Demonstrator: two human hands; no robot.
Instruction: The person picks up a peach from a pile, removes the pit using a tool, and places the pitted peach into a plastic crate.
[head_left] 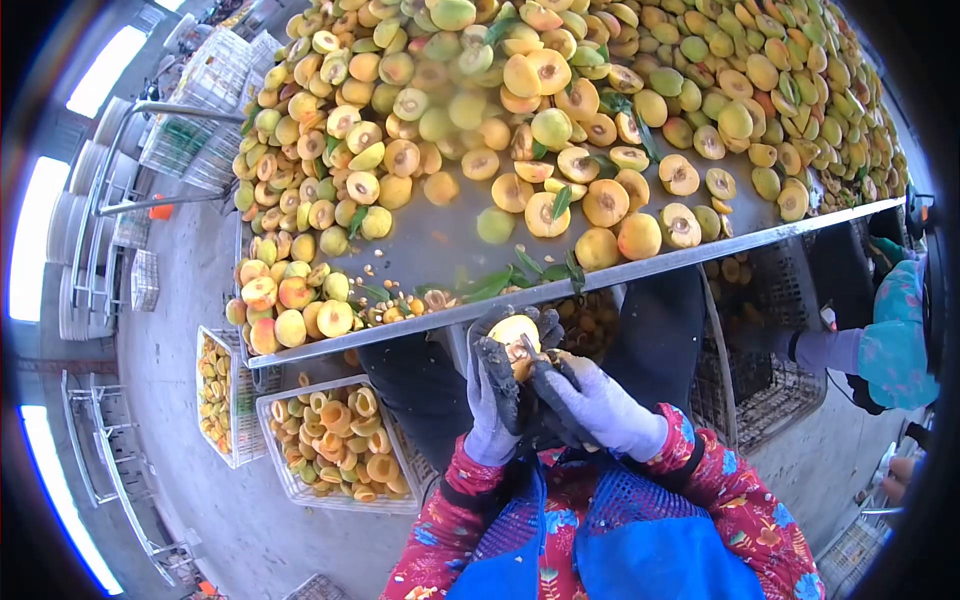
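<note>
Over my lap, just below the table's front edge, my left hand [493, 375] is closed around a peach half [514, 330], its cut face turned up toward me. My right hand [570, 388] is closed too, fingers pressed together against the lower right of the fruit. A thin dark tool [527, 346] runs from those fingers to the pit area; most of it is hidden in the grip. Both hands wear pale purple gloves with black palms and fingers. Halved peaches [605, 202] lie on the metal table [440, 225] beyond, several with pits showing.
A metal rim [640, 270] edges the table. Whole peaches [290, 328], pits and leaves [490, 285] lie near it. On the floor at left stand a crate [345, 495] of pitted halves and another crate [235, 440]. At right is a co-worker's sleeve [895, 335].
</note>
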